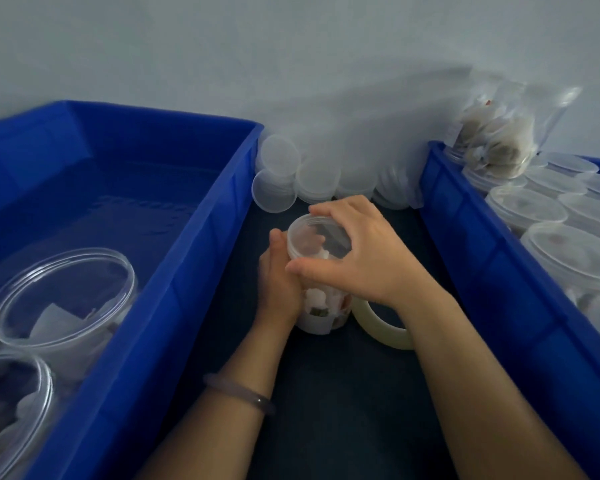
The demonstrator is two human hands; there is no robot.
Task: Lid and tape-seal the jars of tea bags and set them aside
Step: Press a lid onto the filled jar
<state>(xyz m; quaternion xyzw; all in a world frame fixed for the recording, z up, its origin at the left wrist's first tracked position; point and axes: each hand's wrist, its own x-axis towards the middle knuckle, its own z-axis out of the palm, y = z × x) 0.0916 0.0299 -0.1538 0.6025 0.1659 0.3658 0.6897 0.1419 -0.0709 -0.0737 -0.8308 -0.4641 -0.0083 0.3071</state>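
- At the grip itself: right hand (357,251) arched over the lid (312,233), fingers and thumb curled round its rim and clasping it from above.
- Just below and to the left of that grip: left hand (279,282) wrapped round the clear side of the jar (321,313), thumb up near the lid's edge, fingertips hidden behind the jar.
- Between the two hands: the jar upright on the table, lid on its mouth, white tea bags (317,297) showing through the wall.
- Right beside the jar's base, under the right wrist: a pale roll of tape (378,327), partly covered by the forearm.
- Back along the left arm: a pale bracelet (239,393) round the wrist.
- Beyond the grip, against the wall: loose lids (281,157) of clear plastic, heaped and leaning on each other.
- Left of the grip: a blue crate (194,237) with open jars (66,292) of tea bags at its near end.
- Right of the grip: a second blue crate (465,220) packed with lidded jars (568,251), and a clear bag of tea bags (499,140) resting on top at its far end.
- Beneath the grip and between the crates: a dark table surface (343,393).
- Behind everything: a plain pale wall (291,46), dimly lit.
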